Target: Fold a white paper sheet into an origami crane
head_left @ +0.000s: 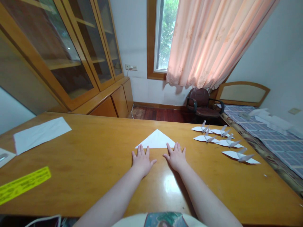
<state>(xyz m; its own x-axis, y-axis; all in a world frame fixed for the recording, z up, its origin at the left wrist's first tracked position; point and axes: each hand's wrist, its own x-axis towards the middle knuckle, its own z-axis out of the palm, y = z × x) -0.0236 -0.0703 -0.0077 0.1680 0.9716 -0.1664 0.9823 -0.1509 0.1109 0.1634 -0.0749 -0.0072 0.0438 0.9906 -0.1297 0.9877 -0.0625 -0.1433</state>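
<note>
A white sheet of paper folded into a triangle [156, 139] lies flat on the wooden table, its point facing away from me and its long edge towards me. My left hand [141, 160] rests with fingers spread, the fingertips on the long edge near the left corner. At the right corner, my right hand [175, 157] also lies spread, its fingertips touching the same edge. Neither hand grips anything. Several folded paper cranes stand at the right of the table, the nearest crane [241, 155] apart from the others.
A white paper sheet [42, 134] lies at the table's far left, above a yellow printed strip [26, 184]. Beyond the table [94, 176] are a glass-door cabinet [104, 86], a chair [200, 101] and, at right, a bed [265, 132]. A tiny white scrap [265, 175] sits near the right edge.
</note>
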